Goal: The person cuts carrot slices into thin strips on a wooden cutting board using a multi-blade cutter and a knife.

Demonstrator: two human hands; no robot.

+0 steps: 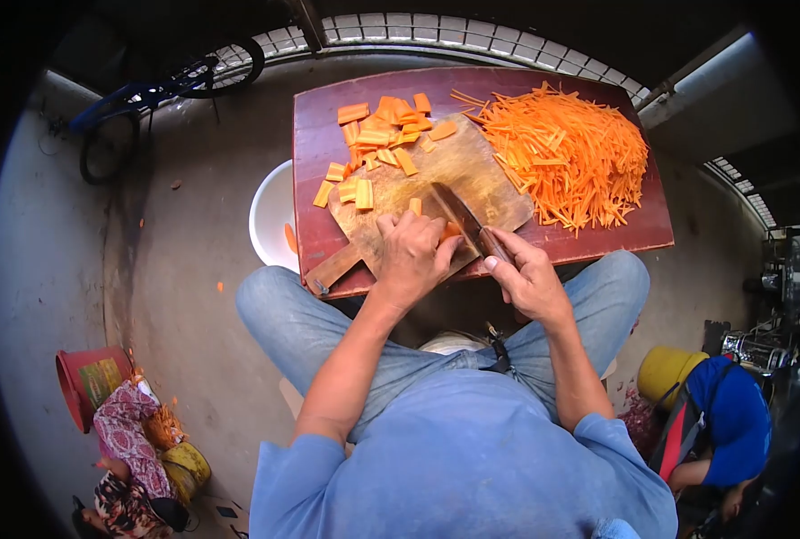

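We grip the knife (456, 213) by its handle in the right hand (530, 274). Our left hand (411, 256) curls over a carrot piece (451, 231) on the cutting board (485, 166), apparently to steady it. Carrot slabs (377, 135) lie left, carrot strips (566, 157) right on the surface (323, 103), presumably for separation.
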